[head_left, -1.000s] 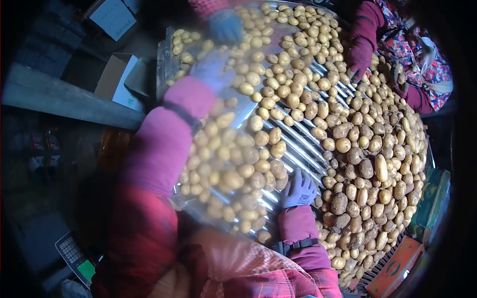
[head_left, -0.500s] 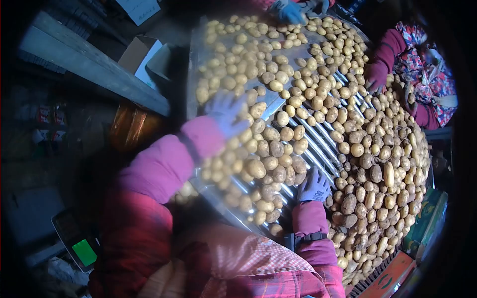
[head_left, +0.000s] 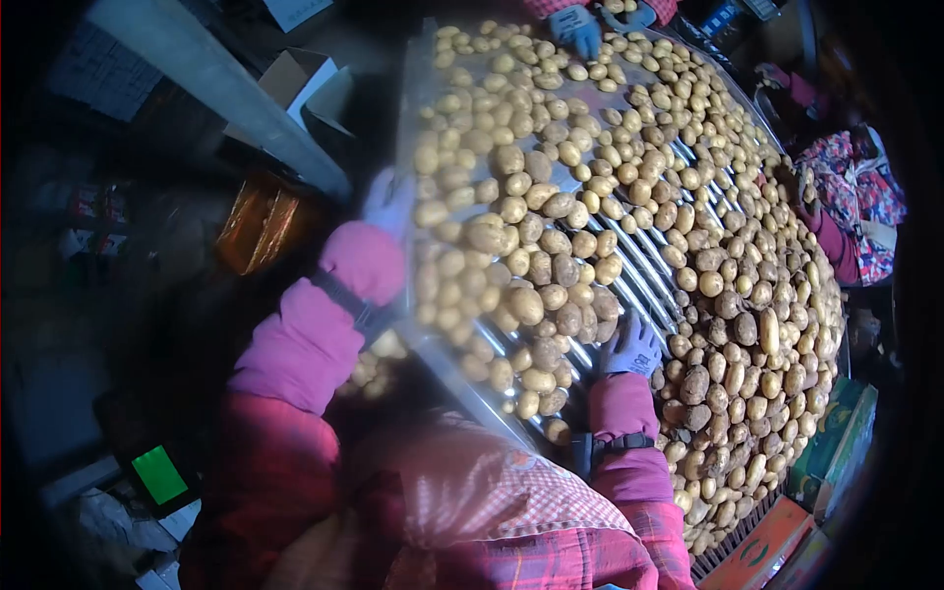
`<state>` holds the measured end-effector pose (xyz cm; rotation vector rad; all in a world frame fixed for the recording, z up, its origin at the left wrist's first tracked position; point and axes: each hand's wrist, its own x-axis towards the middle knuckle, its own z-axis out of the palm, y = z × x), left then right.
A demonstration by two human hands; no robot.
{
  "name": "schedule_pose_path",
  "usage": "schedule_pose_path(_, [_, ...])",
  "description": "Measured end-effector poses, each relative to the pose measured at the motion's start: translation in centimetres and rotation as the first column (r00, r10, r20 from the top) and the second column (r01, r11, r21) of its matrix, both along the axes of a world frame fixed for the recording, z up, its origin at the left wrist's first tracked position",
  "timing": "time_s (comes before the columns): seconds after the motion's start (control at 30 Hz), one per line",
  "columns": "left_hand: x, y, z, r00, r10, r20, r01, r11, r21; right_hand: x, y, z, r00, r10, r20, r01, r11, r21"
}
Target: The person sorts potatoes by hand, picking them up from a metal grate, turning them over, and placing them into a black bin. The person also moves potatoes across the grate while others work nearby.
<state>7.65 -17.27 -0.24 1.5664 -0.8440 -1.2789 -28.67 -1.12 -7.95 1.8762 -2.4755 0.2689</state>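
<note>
Many potatoes cover a slatted metal sorting table. My left hand, in a pale purple glove, is at the table's left edge, blurred, beside the potatoes there; its fingers are smeared and whatever it may hold cannot be made out. My right hand, in a similar glove, rests on the metal bars at the near side, fingers spread and pointing away from me, with potatoes on both sides and nothing in its grasp.
A co-worker's gloved hand touches the far edge. Another person's patterned sleeve is at the right. A grey beam, an open cardboard box and an orange crate stand left. A red box lies lower right.
My left hand has moved left and up from over the potatoes to the table's edge. The co-worker at the right has drawn a hand back. The view has shifted slightly.
</note>
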Motion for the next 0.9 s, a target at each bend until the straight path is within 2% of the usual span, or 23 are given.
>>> schedule_pose_path(0.03, [1.8,-0.1,-4.2,0.992,0.126,-0.010,-0.123,0.980,0.157,0.0,0.0,0.1,1.000,-0.015,0.000,0.015,1.000,0.019])
schedule_pose_path(0.07, [2.2,0.4,-6.8,0.986,0.025,0.164,-0.061,0.974,0.216,0.0,0.1,0.2,1.000,-0.018,0.009,0.018,0.999,0.045])
schedule_pose_path(0.13, [1.7,1.0,-8.7,0.864,-0.211,0.457,0.039,0.933,0.357,-0.2,0.0,0.6,0.999,-0.033,0.015,0.032,0.995,0.094])
schedule_pose_path(0.17, [1.6,0.8,-9.6,0.876,-0.188,0.443,0.029,0.939,0.342,-0.4,-0.5,0.9,0.999,-0.040,-0.002,0.040,0.998,0.057])
schedule_pose_path(0.2, [1.0,0.7,-8.5,0.888,-0.161,0.430,0.012,0.944,0.330,-1.3,-1.4,1.9,0.991,0.016,0.132,-0.025,0.997,0.069])
schedule_pose_path(0.27, [0.6,1.2,-7.3,0.885,-0.110,0.452,-0.045,0.947,0.318,-1.1,-3.3,2.4,0.940,0.137,0.314,-0.054,0.964,-0.261])
schedule_pose_path(0.3, [0.2,1.1,-6.9,0.870,-0.098,0.483,-0.063,0.950,0.306,2.6,-5.0,8.0,0.883,0.249,0.397,-0.219,0.968,-0.120])
schedule_pose_path(0.37, [-0.1,1.3,-7.3,0.857,-0.095,0.506,-0.072,0.951,0.301,9.8,-8.2,12.9,0.745,0.506,0.434,-0.567,0.824,0.012])
schedule_pose_path(0.4, [0.0,1.2,-7.7,0.859,-0.092,0.503,-0.074,0.951,0.300,11.8,-9.1,12.1,0.641,0.668,0.378,-0.727,0.686,0.022])
schedule_pose_path(0.47, [0.6,0.9,-8.1,0.849,-0.091,0.521,-0.079,0.952,0.296,15.7,-9.3,6.2,0.476,0.877,0.064,-0.870,0.480,-0.114])
schedule_pose_path(0.53, [0.5,0.9,-8.3,0.828,-0.114,0.549,-0.068,0.951,0.300,16.6,-11.9,6.1,0.497,0.863,0.093,-0.868,0.491,0.080])
schedule_pose_path(0.57, [0.5,1.1,-8.3,0.895,-0.063,0.442,-0.061,0.964,0.261,17.0,-13.6,6.1,0.510,0.853,0.110,-0.854,0.487,0.183])
schedule_pose_path(0.6, [0.1,1.8,-7.6,0.916,-0.054,0.398,-0.057,0.964,0.260,16.8,-15.4,7.2,0.570,0.819,0.060,-0.766,0.503,0.401])
schedule_pose_path(0.67, [0.0,1.6,-6.0,0.949,-0.012,0.314,-0.062,0.973,0.223,13.7,-18.2,2.7,0.531,0.842,0.094,-0.836,0.503,0.218])
schedule_pose_path(0.73, [0.3,1.6,-6.6,0.970,0.003,0.242,-0.042,0.987,0.156,13.1,-20.3,3.0,0.579,0.814,-0.039,-0.776,0.565,0.280])
schedule_pose_path(0.77, [0.4,1.7,-7.0,0.978,0.007,0.208,-0.033,0.992,0.123,12.5,-21.0,4.2,0.633,0.774,0.016,-0.743,0.602,0.292])
schedule_pose_path(0.8, [0.5,1.5,-7.9,0.969,-0.001,0.245,-0.025,0.994,0.105,11.7,-21.2,5.2,0.608,0.794,0.023,-0.787,0.598,0.152])
schedule_pose_path(0.83, [0.7,1.1,-8.9,0.959,-0.009,0.283,-0.017,0.996,0.091,10.7,-22.1,3.4,0.668,0.744,-0.029,-0.738,0.667,0.107])
schedule_pose_path(0.9, [1.5,1.1,-9.9,0.946,-0.063,0.318,0.030,0.994,0.110,8.5,-22.7,2.5,0.769,0.636,-0.065,-0.627,0.769,0.124])
